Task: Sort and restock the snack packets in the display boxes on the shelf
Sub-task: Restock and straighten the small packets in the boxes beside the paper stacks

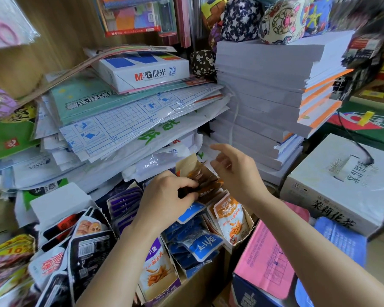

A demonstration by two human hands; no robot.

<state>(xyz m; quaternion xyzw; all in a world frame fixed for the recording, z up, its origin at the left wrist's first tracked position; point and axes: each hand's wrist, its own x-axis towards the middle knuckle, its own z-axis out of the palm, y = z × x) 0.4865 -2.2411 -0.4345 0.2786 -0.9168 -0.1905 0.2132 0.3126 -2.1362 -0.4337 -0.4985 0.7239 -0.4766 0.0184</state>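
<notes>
A white M&G paper ream [142, 70] lies on top of a slanting pile of plastic-wrapped sheets [129, 122]. Just beside it, a tall stack of white paper [259, 91] carries rounded patterned fabric pieces [279, 21]. Further right sits a white printed carton [341, 189], with a pink package [266, 260] and a blue pack [341, 240] nearer the camera and a green carton [368, 129] behind.

Sagging stationery pile [124, 129] overhangs the rear of the display boxes [251, 218]; white paper stack [259, 103] walls right-rear, tea carton [341, 185] right. Free access only from front, above orange packets [211, 188].
</notes>
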